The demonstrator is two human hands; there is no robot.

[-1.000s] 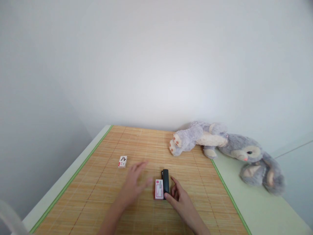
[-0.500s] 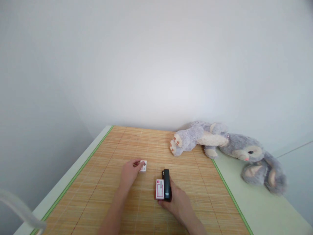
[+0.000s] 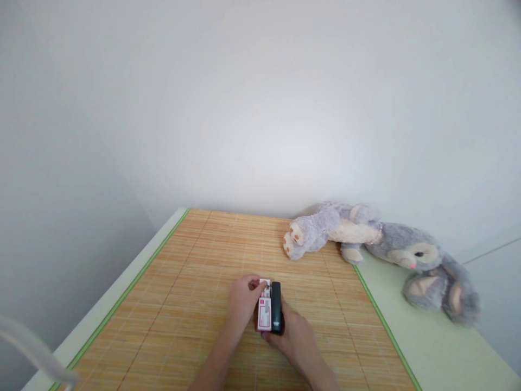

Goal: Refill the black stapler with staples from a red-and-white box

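Observation:
A small white box with dark and red print is pinched in the fingers of my left hand. It sits right at the far end of a larger white-and-red box; whether the two touch I cannot tell. Along the right side of both boxes lies a black stapler, lengthwise and pressed close to the larger box. My right hand wraps round the stapler from the right, its thumb at the near end of the stapler and larger box.
A bamboo mat with green edging covers much of the pale table. A grey plush rabbit lies across the back right, against the wall. A white curved tube or cable shows at the lower left.
My left hand has carried the small white box to the right, from the bare mat to the far end of the larger box. My right hand and the stapler have hardly moved.

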